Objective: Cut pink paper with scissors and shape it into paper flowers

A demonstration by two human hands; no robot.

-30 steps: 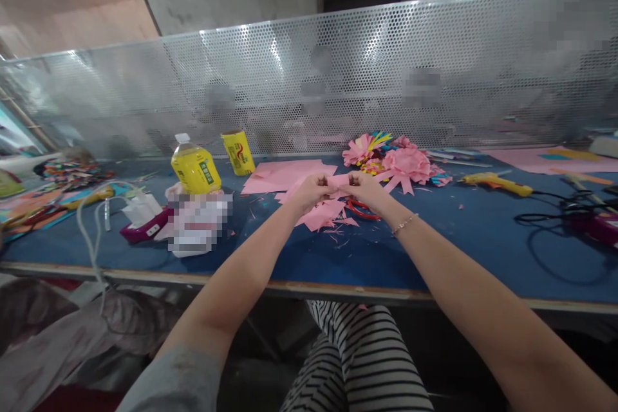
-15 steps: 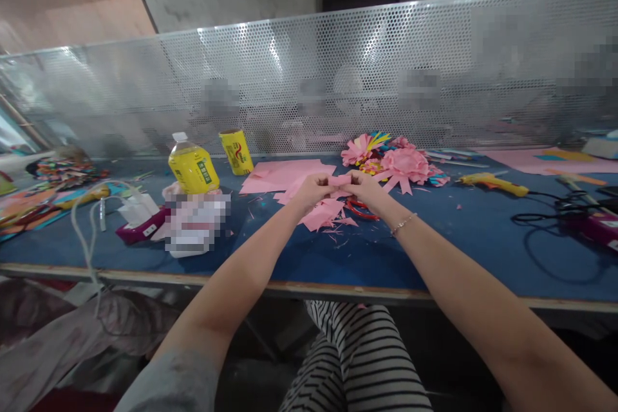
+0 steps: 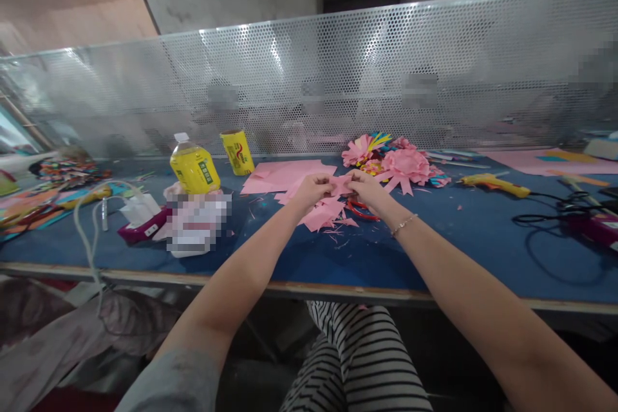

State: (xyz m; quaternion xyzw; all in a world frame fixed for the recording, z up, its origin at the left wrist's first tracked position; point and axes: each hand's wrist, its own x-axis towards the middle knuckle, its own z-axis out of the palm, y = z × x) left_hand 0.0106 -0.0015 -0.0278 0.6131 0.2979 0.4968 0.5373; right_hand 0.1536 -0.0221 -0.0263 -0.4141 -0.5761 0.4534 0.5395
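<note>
Paper [image 3: 341,185], a small pink piece, is held btwn both hands over the middle of the blue table [image 3: 333,270], per the head view, the only one given. One side is pinched by thumb & fingers of the left hand [image 3: 316,188], the other by those of the right hand [image 3: 362,185], w/ the piece spanning the gap. If the two sides are pulled unevenly, the sheet could be torn or creased askew, as thin stock is prob. being handled. Loose pink scraps [image 3: 324,214] lie just below, same colour, so the wrong bit could be picked up or dragged along if the hands are lowered. Red handles [image 3: 362,212], poss. scissors, lie close by the right hand & could be knocked by the wrist. As for what's hidden: exact fingertip contact is masked by the knuckles; whether one layer or several is gripped can't be told, nor can any fold lines, being too small. The red tool's remainder is covered, the packet [image 3: 197,222] at left is pixelated, & the purple item [image 3: 596,228] is cut off at the R edge.
</note>
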